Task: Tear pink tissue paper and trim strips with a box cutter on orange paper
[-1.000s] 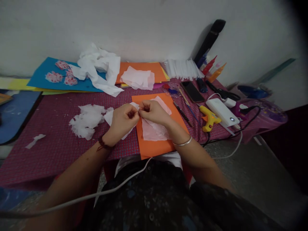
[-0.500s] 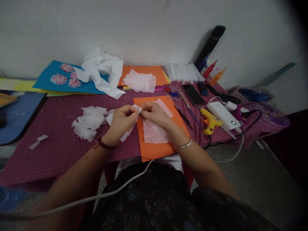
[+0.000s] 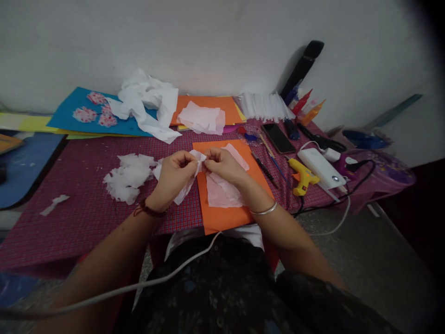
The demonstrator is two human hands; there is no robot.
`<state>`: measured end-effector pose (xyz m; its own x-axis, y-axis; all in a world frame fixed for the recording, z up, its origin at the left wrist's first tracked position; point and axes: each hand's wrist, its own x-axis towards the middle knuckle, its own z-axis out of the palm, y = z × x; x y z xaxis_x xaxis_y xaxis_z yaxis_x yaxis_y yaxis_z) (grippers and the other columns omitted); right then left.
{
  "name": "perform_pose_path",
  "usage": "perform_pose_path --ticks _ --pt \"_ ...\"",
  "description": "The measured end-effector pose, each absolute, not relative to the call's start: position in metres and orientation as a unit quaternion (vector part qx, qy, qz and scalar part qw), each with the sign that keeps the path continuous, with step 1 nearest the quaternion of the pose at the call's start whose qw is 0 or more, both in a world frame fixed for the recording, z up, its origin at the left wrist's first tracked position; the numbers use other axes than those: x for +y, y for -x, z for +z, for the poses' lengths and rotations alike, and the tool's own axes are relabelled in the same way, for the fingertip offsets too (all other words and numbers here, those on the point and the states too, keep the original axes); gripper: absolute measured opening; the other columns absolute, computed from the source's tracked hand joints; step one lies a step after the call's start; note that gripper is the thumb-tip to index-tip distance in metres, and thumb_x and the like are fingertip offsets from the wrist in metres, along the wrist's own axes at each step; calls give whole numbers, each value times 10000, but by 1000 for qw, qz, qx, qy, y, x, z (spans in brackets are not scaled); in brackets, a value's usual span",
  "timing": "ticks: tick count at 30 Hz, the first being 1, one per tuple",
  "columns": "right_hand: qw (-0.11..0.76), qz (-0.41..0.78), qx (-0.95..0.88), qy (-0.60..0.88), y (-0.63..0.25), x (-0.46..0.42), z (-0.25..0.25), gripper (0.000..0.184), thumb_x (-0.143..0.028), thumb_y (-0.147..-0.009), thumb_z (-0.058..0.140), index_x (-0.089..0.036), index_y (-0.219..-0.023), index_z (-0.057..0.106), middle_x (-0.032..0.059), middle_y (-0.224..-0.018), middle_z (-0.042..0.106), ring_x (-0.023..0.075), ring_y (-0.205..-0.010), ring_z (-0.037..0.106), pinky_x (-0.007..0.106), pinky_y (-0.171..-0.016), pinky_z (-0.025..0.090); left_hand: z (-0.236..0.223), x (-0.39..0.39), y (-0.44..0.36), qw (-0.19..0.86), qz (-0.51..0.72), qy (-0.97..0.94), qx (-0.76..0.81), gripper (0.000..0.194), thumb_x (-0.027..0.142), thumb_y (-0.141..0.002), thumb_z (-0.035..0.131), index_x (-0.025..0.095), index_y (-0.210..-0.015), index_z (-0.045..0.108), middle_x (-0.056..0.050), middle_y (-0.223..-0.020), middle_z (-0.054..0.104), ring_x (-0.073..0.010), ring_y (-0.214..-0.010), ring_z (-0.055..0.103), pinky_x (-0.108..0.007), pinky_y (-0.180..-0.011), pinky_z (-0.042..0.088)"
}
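Between my hands is a small piece of thin white tissue paper (image 3: 199,157). My left hand (image 3: 175,175) pinches it between thumb and fingers, and a loose part hangs below that hand. My right hand (image 3: 225,165) grips its other edge with closed fingertips, close to the left fingertips. Under my right hand, pale pink tissue sheets (image 3: 222,194) lie on an orange paper sheet (image 3: 212,221). Left of my left hand sits a pile of crumpled white tissue pieces (image 3: 129,178).
Behind are a white tissue strip (image 3: 149,99), a blue sheet (image 3: 67,109) with red-speckled tufts (image 3: 85,115), and more pink tissue (image 3: 202,118). At right lie a phone (image 3: 278,138), a yellow glue gun (image 3: 301,176) and a white power bank (image 3: 322,168) with cables.
My left fingertips have drawn back slightly to the left, showing a little more tissue between the hands. Both hands keep their pinch.
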<state>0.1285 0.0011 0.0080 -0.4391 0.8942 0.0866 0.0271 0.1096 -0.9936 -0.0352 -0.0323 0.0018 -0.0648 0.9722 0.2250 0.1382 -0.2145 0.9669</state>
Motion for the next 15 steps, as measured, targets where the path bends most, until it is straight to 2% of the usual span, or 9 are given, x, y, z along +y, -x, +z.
perform_pose_path --ticks 4,7,9,15 --pt "374 565 -632 375 -129 0 10 172 -57 -783 531 -212 -723 486 -69 -613 544 86 -593 527 245 -605 416 8 -37 34 324 532 -607 494 157 165 -701 641 209 -851 651 15 -734 660 -134 -628 584 -253 -602 461" --pt "372 568 -634 371 -129 0 10 172 -61 -791 532 -211 -721 487 -74 -606 537 80 -585 512 241 -598 401 13 -39 36 216 497 -683 490 77 191 -784 638 215 -829 696 -11 -808 707 -157 -715 618 -276 -676 486" --pt "372 568 -636 367 -129 0 9 168 -66 -789 534 -211 -717 487 -76 -601 525 82 -587 497 242 -599 388 15 -40 37 166 470 -717 488 97 193 -830 628 228 -820 719 -14 -810 711 -166 -726 608 -286 -688 485" --pt "379 553 -649 359 -129 1 8 148 -112 -768 567 -218 -716 478 -82 -609 485 89 -574 446 245 -567 342 12 -38 39 132 455 -743 473 129 148 -850 628 233 -789 705 -13 -782 673 -175 -711 589 -296 -681 461"
